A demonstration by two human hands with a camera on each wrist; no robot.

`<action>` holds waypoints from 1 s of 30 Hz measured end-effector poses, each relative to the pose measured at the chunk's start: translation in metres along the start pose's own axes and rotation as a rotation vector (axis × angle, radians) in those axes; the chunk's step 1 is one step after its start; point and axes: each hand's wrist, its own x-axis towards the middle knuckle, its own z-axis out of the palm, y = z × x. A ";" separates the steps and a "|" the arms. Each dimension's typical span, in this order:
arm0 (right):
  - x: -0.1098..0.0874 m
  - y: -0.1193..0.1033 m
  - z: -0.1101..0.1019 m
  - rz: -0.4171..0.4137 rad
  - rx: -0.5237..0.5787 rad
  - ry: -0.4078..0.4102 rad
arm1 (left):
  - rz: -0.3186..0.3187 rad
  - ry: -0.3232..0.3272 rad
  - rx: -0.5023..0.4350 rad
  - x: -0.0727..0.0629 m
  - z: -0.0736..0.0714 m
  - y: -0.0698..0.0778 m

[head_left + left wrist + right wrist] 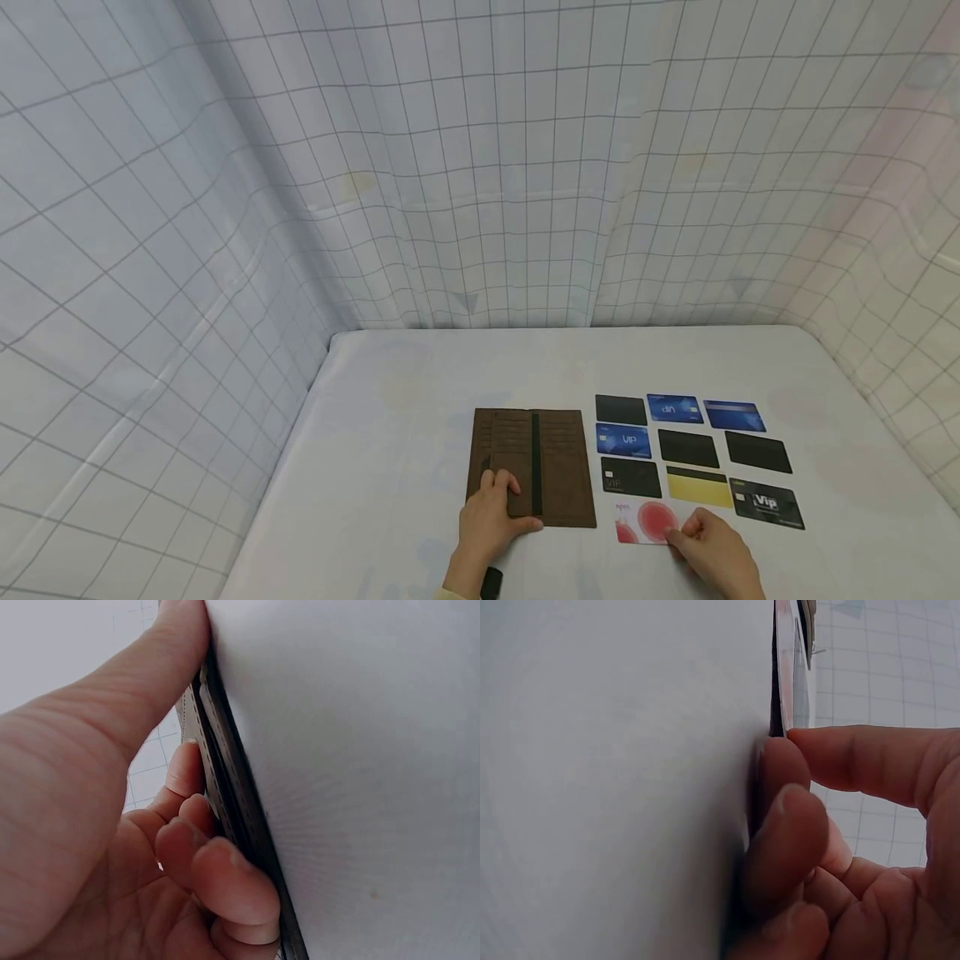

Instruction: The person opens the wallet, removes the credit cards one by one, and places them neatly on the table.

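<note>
A brown wallet [567, 471] lies unfolded on the white table, card slots facing up. My left hand [489, 518] rests on its lower left part, thumb by the bottom edge. Seen from the left wrist, the fingers bend loosely against the wallet [217, 750]. To the right, my right hand [716, 552] pinches the right end of a white card with a pink-red circle [633, 523] between thumb and fingers. That card [784, 667] appears edge-on in the right wrist view, its near end hidden by the fingertips.
Several cards lie in rows right of the wallet, among them a blue VIP card [624, 441], a gold-and-black card [699, 490] and a black Vip card [767, 504]. Grid-patterned white cloth [465, 208] hangs behind and at both sides of the table [375, 433].
</note>
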 end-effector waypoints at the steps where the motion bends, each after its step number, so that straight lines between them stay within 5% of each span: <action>1: 0.000 0.000 0.000 0.002 -0.012 -0.007 | 0.000 -0.002 0.000 0.000 0.000 0.001; 30: 0.001 0.000 0.001 -0.008 -0.081 -0.020 | 0.023 0.010 -0.012 0.000 0.001 -0.002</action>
